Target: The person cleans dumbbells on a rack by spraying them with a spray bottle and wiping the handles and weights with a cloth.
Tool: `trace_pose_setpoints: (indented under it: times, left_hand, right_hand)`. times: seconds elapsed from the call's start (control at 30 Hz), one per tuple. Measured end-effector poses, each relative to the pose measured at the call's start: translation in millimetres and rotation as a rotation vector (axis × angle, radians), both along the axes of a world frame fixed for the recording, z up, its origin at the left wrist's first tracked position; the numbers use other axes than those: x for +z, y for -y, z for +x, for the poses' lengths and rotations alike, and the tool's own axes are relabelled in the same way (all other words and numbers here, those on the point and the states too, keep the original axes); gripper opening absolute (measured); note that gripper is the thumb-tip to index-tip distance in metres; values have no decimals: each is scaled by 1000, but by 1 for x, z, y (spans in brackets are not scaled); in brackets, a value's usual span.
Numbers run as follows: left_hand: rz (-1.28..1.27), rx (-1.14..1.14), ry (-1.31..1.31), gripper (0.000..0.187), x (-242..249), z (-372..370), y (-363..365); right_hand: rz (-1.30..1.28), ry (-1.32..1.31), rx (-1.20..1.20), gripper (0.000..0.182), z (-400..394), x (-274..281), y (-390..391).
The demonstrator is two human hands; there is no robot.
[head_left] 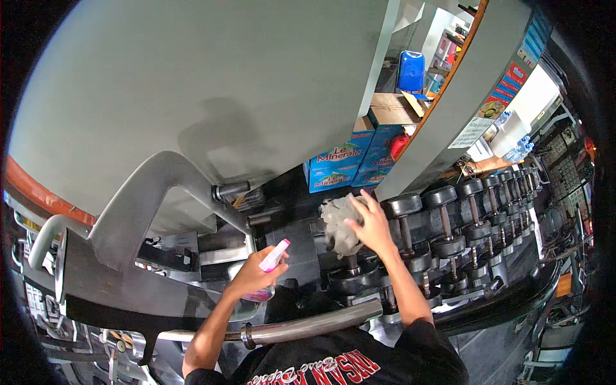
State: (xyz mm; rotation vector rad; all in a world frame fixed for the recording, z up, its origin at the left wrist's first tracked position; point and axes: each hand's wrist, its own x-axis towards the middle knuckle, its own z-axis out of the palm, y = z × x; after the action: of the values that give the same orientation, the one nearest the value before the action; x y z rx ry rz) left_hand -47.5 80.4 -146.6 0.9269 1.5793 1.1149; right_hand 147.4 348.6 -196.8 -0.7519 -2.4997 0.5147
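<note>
at the left end of the dumbbell rack [465, 297], above its near corner, my right hand [375, 231] holds a grey, crumpled cloth [339, 226]. these fingers are spread about half open, with the thumb and the fingertips on the cloth; i cannot tell if it touches the dumbbell [353, 280] below. the cloth looks light and soft, so i think it bends under any pressure and cannot break; it is better to gather it under the palm, because a loose edge may hang on a handle.

beyond this left end, apart from the rack, my left hand [251, 277] is closed around the neck of a spray bottle [274, 256], whose pink and white head stands tilted above my fingers. i judge it stiff, not very heavy, perhaps slippery if wet. the neck, just below the trigger, seems the good place for holding.
</note>
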Motion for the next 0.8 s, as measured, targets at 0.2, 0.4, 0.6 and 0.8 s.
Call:
trace_pose_setpoints:
  times: [0.2, 0.4, 0.6, 0.8]
  left_hand:
    - [49, -4, -22, 21, 0, 2, 1]
    - [60, -7, -5, 20, 1, 3, 1]
    - [11, 20, -19, 20, 5, 1, 2]
    - [46, -3, -52, 19, 1, 1, 2]
  right_hand:
    - [33, 2, 96, 56, 9, -27, 3]
    - [-435, -361, -62, 37, 7, -8, -10]
    - [-336, -566, -90, 35, -1, 17, -16]
    - [238, 34, 351, 36, -17, -22, -7]
